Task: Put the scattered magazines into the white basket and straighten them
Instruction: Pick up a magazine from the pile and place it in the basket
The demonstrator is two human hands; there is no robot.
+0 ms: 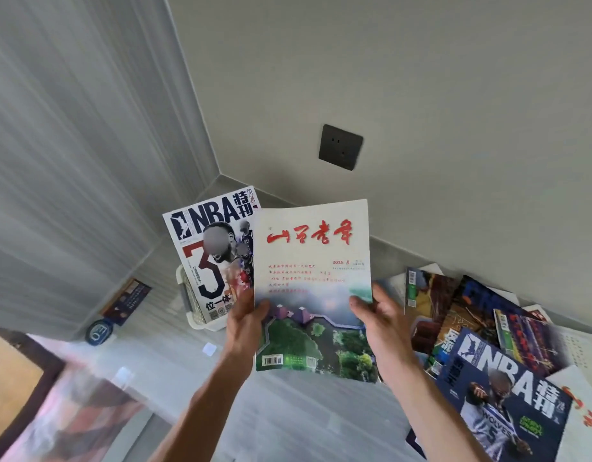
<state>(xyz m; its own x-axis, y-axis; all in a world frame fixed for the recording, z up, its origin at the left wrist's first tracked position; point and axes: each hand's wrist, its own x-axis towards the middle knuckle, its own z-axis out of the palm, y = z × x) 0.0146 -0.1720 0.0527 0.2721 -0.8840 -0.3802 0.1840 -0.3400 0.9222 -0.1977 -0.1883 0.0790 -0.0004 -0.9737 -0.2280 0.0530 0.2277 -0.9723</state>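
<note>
Frame centre: left hand [246, 320] and right hand [376, 315] are gripping the side edges of one glossy cream magazine [313, 281] with red calligraphy, holding it upright in the air. Behind it, one NBA magazine [209, 251] is standing in the white basket [184, 295], a slatted plastic tub. Lower right: a loose overlapping heap of magazines [488, 355], uncountable, is lying on pale grey flooring [304, 421] below plain walls and one dark socket [340, 147]

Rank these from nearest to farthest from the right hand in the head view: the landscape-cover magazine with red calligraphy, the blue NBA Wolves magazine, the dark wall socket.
From the right hand:
1. Landscape-cover magazine with red calligraphy: held in its grip.
2. Blue NBA Wolves magazine: on the floor, lower right.
3. Dark wall socket: on the wall above.
</note>
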